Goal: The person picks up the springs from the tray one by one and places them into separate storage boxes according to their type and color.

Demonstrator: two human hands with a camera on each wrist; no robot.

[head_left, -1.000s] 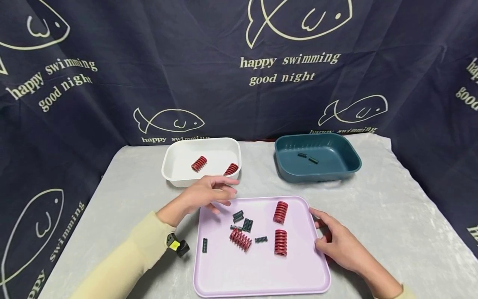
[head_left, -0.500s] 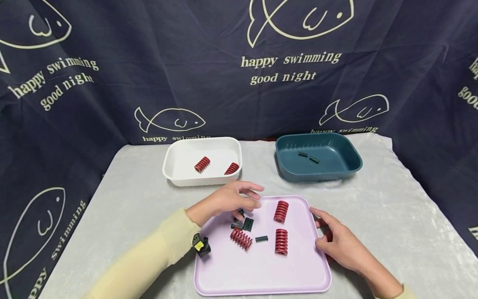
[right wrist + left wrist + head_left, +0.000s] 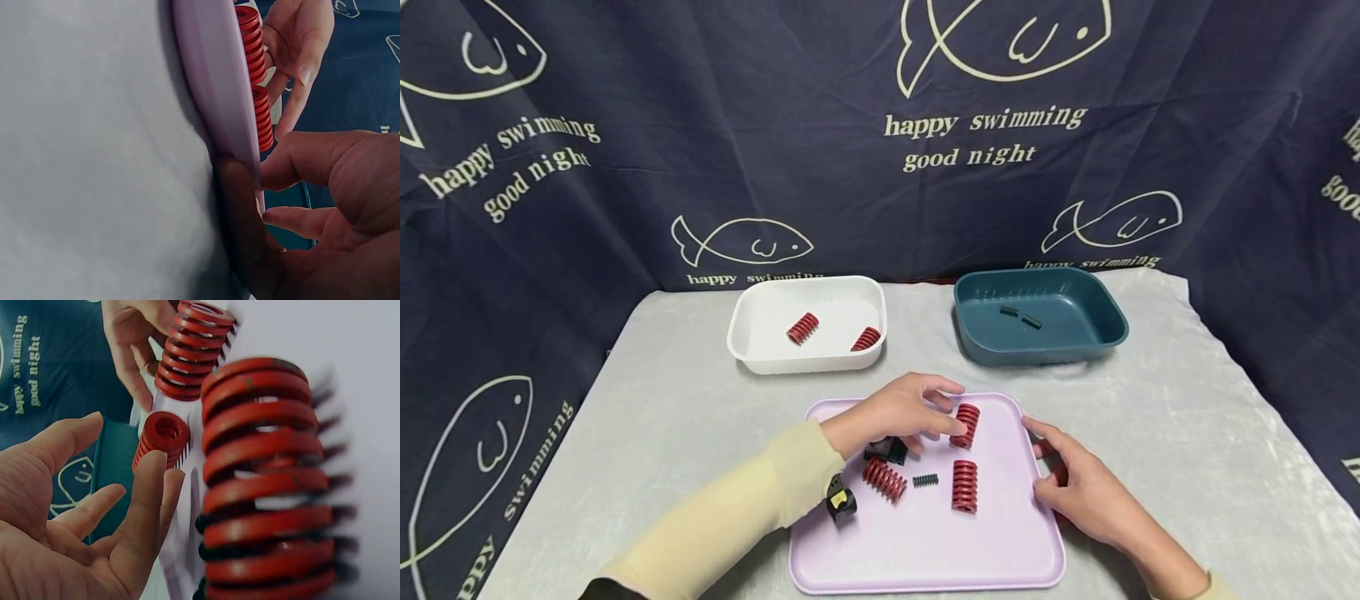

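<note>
My left hand (image 3: 910, 412) hovers over the far part of a lilac tray (image 3: 925, 554), fingers apart. Its thumb overlaps the far red coil spring (image 3: 968, 423) in the head view; in the left wrist view that spring (image 3: 164, 436) sits just beyond the spread fingers. My right hand (image 3: 1086, 492) pinches the tray's right rim, thumb on top and a finger along the outer side. On the tray also lie another red spring (image 3: 964, 486) at right, a red spring (image 3: 883, 481) left of middle, and a small dark spring (image 3: 925, 481). More dark springs (image 3: 895, 452) are partly hidden by the left hand.
Behind the tray stands a white bin (image 3: 805, 364) with two red springs, at left. A teal bin (image 3: 1037, 352) with two small dark springs is at right. A grey cloth (image 3: 647, 400) covers the table, and a dark printed curtain (image 3: 850, 167) hangs behind.
My left hand has moved right from beside the white bin, across the tray's far edge, to the far red spring. The right hand has stayed on the rim.
</note>
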